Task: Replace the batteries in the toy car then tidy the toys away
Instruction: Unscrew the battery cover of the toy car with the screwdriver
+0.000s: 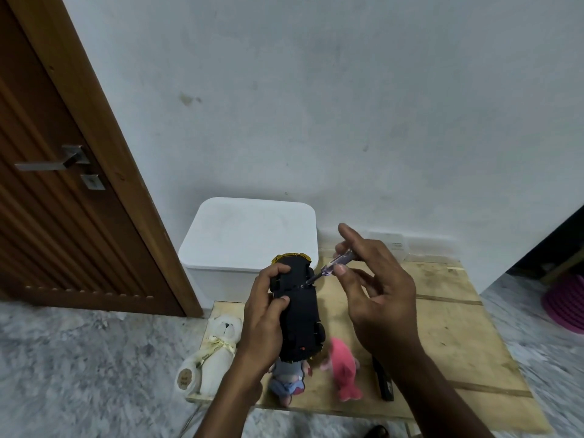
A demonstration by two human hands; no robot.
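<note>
White plastic storage bin (249,238) stands lidded behind the plywood desk (442,327), where plush toys (343,365) lie waiting. Above them the left hand (265,314) clamps the toy car (300,314) belly-up. The right hand (376,286) pinches a small screwdriver (331,267), tip at the underside: the battery-cover screw step, I judge. Next calls for steady turning with the tip kept seated.

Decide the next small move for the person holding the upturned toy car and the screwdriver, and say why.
Probably turn the screwdriver in place: its tip sits on the underside of the toy car, which the left hand steadies while the right hand pinches the handle.
</note>
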